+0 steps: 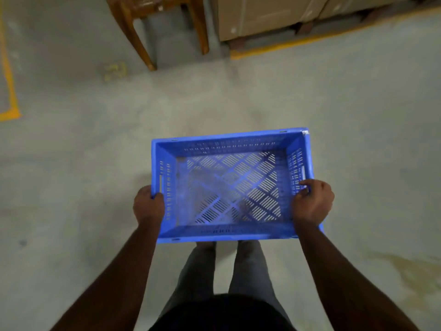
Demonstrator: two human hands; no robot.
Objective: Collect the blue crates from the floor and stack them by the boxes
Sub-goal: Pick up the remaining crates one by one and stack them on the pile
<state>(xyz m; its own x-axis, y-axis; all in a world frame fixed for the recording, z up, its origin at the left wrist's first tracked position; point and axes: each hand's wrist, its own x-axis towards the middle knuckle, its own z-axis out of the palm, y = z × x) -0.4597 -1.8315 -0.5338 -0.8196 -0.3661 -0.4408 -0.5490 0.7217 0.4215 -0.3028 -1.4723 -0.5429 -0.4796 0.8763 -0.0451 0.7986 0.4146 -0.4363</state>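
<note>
A grey concrete floor [71, 163] fills most of the view. A brown wooden stool [152, 22] stands on it near the top edge, two of its legs plainly visible, the upper part cut off by the frame. A yellow painted line [9, 91] runs down the floor's left edge and turns at a corner. Another yellow line [298, 43] crosses the top right. A faint yellow mark [115, 71] sits just left of the stool's front leg. A brownish stain [410, 271] spreads at the lower right.

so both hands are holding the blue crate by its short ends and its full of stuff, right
Not quite. The head view shows the left hand and right hand holding the blue crate by its short ends, but it is empty: the slotted bottom is bare.
</note>
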